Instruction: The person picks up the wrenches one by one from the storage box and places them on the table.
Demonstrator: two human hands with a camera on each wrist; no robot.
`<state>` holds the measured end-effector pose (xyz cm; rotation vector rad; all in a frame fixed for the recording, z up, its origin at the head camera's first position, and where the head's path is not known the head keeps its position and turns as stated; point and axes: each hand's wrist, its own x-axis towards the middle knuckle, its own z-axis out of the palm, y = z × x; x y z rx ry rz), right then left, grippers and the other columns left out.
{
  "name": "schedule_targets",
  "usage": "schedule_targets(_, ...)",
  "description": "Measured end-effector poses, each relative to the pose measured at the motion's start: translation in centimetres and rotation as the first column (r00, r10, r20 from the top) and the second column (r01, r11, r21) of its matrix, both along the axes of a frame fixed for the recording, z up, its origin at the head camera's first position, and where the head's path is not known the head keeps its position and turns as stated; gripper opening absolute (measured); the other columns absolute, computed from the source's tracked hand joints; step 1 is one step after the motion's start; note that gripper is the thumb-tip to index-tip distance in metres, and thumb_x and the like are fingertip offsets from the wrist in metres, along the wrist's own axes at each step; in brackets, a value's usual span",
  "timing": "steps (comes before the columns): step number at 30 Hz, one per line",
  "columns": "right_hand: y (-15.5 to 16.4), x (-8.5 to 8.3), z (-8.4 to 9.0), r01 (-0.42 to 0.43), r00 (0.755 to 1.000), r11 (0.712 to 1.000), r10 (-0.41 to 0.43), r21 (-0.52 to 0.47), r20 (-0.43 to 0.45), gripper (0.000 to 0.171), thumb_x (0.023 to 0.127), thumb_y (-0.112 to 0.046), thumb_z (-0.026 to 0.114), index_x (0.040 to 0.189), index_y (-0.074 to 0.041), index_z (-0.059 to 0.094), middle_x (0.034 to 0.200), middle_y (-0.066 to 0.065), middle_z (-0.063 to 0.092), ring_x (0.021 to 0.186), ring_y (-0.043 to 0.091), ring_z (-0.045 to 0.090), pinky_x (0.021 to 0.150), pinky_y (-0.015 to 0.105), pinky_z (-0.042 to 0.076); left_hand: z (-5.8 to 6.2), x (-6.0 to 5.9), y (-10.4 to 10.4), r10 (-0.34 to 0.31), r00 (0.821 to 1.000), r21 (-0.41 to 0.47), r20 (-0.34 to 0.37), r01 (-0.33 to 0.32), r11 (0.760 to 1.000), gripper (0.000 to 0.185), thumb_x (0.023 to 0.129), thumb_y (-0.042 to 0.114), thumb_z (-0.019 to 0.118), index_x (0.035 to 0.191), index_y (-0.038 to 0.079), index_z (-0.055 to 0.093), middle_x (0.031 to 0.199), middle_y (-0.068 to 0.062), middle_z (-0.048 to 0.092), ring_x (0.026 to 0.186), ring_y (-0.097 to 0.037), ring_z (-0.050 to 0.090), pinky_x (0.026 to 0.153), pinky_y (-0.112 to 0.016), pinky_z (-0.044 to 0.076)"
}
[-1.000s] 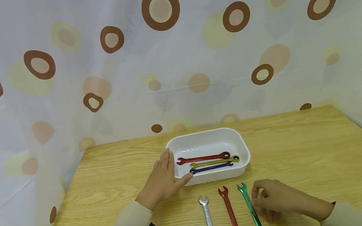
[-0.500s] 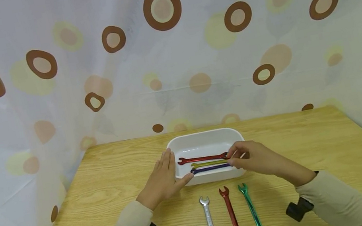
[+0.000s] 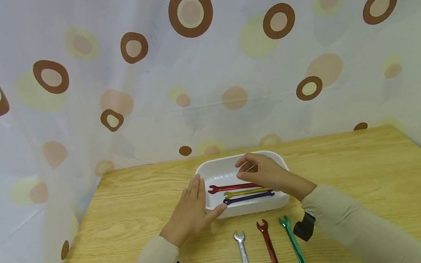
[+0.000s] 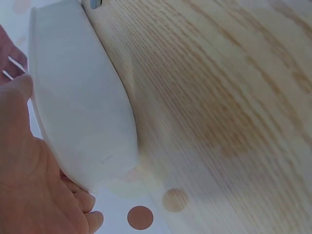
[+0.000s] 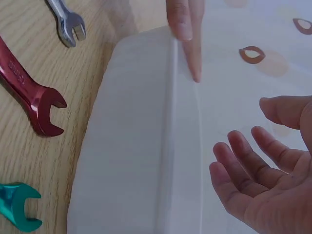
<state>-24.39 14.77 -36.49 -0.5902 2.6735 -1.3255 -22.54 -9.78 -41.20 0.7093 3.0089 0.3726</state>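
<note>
My left hand (image 3: 187,214) lies with straight fingers along the left end of a white plastic tray (image 3: 249,208), its thumb over the front rim. In the left wrist view, the fingers rest along the rim of the tray (image 4: 83,97). Above the tray hovers my right hand (image 3: 266,172), fingers loosely bent and apart from the thumb; the right wrist view shows nothing in this hand (image 5: 273,180). Inside the tray lie a red wrench (image 3: 230,187), a yellow wrench (image 3: 242,192) and a purple wrench (image 3: 249,197). My right hand hides the red one's right end.
On the wooden table (image 3: 139,181) in front of the tray, a silver wrench (image 3: 244,257), a dark red wrench (image 3: 271,252) and a green wrench (image 3: 295,245) lie side by side, jaws toward the tray. A patterned curtain (image 3: 158,75) hangs behind the table.
My right hand has moved from beside the green wrench to the tray's right end, then farther left and back over the tray. The left hand has stayed at the tray.
</note>
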Motion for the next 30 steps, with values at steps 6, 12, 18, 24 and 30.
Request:
schedule_targets(6,-1.1,-1.8,-1.6,0.056,0.998,0.998,-0.057,0.020,0.021,0.034,0.094,-0.021,0.062,0.123,-0.002,0.058,0.111,0.012,0.063,0.105,0.031,0.061,0.085,0.042,0.053,0.1,0.0,0.0,-0.005,1.000,-0.001,-0.007,0.005,1.000,0.099,0.091,0.070,0.035,0.150,-0.007,0.014,0.159,-0.020,0.007,0.147,-0.034,0.008,0.117,-0.048,0.015)
schedule_targets(12,-1.7,-3.4,-4.2,0.139,0.987,0.990,-0.138,-0.008,0.086,0.031,0.092,-0.017,0.064,0.119,-0.003,0.060,0.108,0.012,0.064,0.104,0.028,0.060,0.081,0.038,0.053,0.0,0.0,0.0,-0.002,1.000,-0.006,-0.010,0.002,1.000,0.099,0.091,0.071,0.035,0.150,-0.007,0.015,0.159,-0.019,0.007,0.147,-0.033,0.007,0.117,-0.048,0.015)
schedule_targets(18,-2.0,-4.1,-6.2,0.156,0.986,0.987,-0.157,0.029,0.048,0.027,0.088,-0.014,0.068,0.112,-0.003,0.063,0.102,0.012,0.065,0.098,0.028,0.063,0.084,0.040,0.052,-0.1,0.0,0.1,-0.008,1.000,-0.010,-0.020,0.008,1.000,0.098,0.092,0.069,0.036,0.150,-0.007,0.016,0.159,-0.020,0.009,0.146,-0.034,0.010,0.117,-0.048,0.016)
schedule_targets(24,-2.4,-4.2,-6.6,0.131,0.991,0.986,-0.128,0.102,-0.036,0.024,0.082,-0.006,0.070,0.106,-0.003,0.067,0.097,0.013,0.066,0.093,0.028,0.061,0.084,0.043,0.050,0.0,0.1,0.0,-0.008,1.000,-0.017,-0.020,0.008,1.000,0.098,0.092,0.069,0.036,0.150,-0.007,0.015,0.159,-0.020,0.008,0.147,-0.033,0.009,0.117,-0.049,0.017)
schedule_targets(30,-3.0,-4.3,-6.4,0.103,0.993,0.964,-0.087,0.244,-0.077,0.020,0.083,-0.005,0.071,0.103,-0.006,0.069,0.099,0.012,0.066,0.095,0.026,0.061,0.087,0.043,0.050,0.0,0.2,-0.1,-0.009,1.000,-0.014,-0.024,0.009,1.000,0.098,0.092,0.070,0.035,0.150,-0.007,0.015,0.159,-0.020,0.008,0.146,-0.034,0.009,0.117,-0.049,0.017)
